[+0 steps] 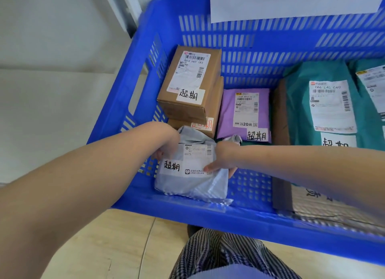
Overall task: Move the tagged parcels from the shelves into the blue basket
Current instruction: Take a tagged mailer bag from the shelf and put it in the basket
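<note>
1. Both hands hold one grey parcel (190,170) low inside the blue basket (133,74), near its front left corner. I think it is being set down there because that spot of the basket floor is bare.
2. The left hand (166,147) grips the parcel's left edge, and the right hand (220,164) pinches its right edge. Holding both sides keeps the soft bag flat, with its white tag facing up so it can be read.
3. A brown box (191,85) sits at the back left of the basket, on top of another brown box (208,120). Stacking them saves room.
4. A purple parcel (243,112) lies flat just beside the boxes, near the middle. A green parcel (325,104) leans against the back wall on the right side.
5. Each of these has a white tag with black writing, so they look like the ones that belong here.
6. Most fingers are hidden behind or under the grey parcel, so I cannot tell if it is touching the floor yet.
7. The lower brown box is mostly covered. Another green parcel (373,85) and a grey striped parcel (325,206) are cut off at the right edge.
8. The shelves are not in view, so I cannot tell how many parcels are left.
9. A white sheet (291,2) hangs over the back rim. Its writing is not shown.
</note>
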